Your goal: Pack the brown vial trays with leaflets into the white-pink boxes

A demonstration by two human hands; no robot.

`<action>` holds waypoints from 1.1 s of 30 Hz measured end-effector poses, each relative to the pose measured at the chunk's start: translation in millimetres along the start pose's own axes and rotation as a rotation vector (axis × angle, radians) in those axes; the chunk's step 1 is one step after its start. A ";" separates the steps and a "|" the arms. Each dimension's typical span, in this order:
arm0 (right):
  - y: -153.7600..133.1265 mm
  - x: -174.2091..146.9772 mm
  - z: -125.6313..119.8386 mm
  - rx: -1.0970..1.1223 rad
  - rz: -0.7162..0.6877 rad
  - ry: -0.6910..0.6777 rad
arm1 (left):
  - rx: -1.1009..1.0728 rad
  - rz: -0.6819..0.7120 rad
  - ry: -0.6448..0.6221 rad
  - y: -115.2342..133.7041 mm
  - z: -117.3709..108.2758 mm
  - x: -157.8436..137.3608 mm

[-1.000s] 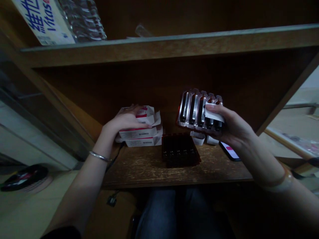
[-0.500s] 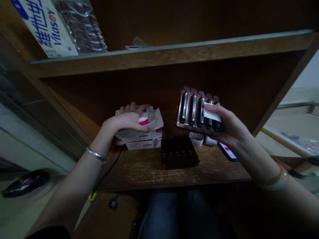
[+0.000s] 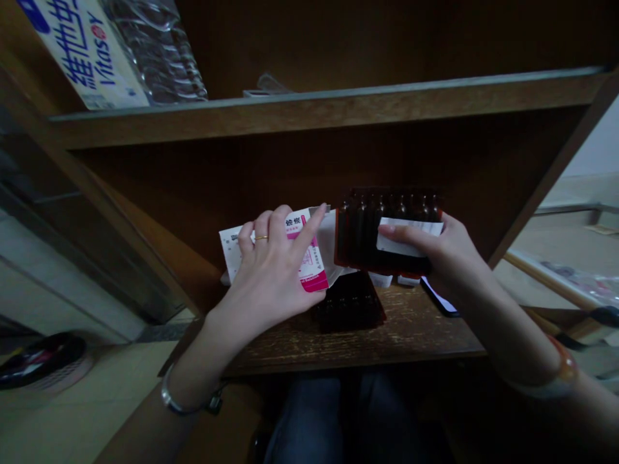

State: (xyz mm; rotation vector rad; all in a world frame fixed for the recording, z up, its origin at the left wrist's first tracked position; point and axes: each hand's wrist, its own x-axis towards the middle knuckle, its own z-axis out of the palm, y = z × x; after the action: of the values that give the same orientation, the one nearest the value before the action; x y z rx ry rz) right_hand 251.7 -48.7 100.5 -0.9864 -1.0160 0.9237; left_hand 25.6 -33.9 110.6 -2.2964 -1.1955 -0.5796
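- A worn wooden bench (image 3: 411, 335) bears a stack of dark vial trays (image 3: 351, 309).
- The left hand (image 3: 271, 277) arches over a white-and-pink carton (image 3: 312, 264), fingers spread, seemingly to steady it; its flapped end faces right.
- Just beside that flap, the right hand (image 3: 452, 248), gripping firmly, holds a tray of brown vials (image 3: 360, 235), apparently for alignment.
- Its thumb presses a paper slip (image 3: 394, 245) flat against the tray.

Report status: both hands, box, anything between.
Left hand gripping printed box. Right hand holding brown ampoule pack and white paper slip. Pack at box's open end; open flap between them.
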 end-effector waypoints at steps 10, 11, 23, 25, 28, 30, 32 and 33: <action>-0.9 -16.6 5.9 -0.249 -0.211 -0.099 | 0.020 -0.015 0.119 6.9 9.6 -8.2; -1.2 -16.8 6.3 -0.261 -0.202 -0.101 | 0.019 -0.001 0.124 7.8 10.7 -8.9; -0.7 -19.0 8.5 -0.272 -0.118 -0.092 | 0.059 0.081 0.174 16.9 17.6 -16.6; -0.7 -19.6 9.1 -0.255 -0.099 -0.080 | 0.069 0.086 0.189 18.0 18.2 -16.9; -0.1 -19.7 10.0 -0.226 -0.034 -0.073 | 0.068 0.085 0.217 20.5 19.1 -17.5; 0.2 -19.3 10.4 -0.207 -0.003 -0.086 | 0.055 0.083 0.227 21.9 18.9 -17.9; 0.3 -18.5 10.7 -0.191 -0.002 -0.105 | 0.036 0.086 0.233 22.7 17.7 -18.3; 0.3 -18.0 11.0 -0.182 -0.002 -0.115 | 0.021 0.092 0.236 22.9 16.8 -18.5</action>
State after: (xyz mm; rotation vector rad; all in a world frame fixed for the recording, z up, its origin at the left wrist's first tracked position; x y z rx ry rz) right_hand 236.5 -63.2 98.2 -1.0929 -1.2145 0.9060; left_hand 37.4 -47.1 81.7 -2.1805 -0.9748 -0.7754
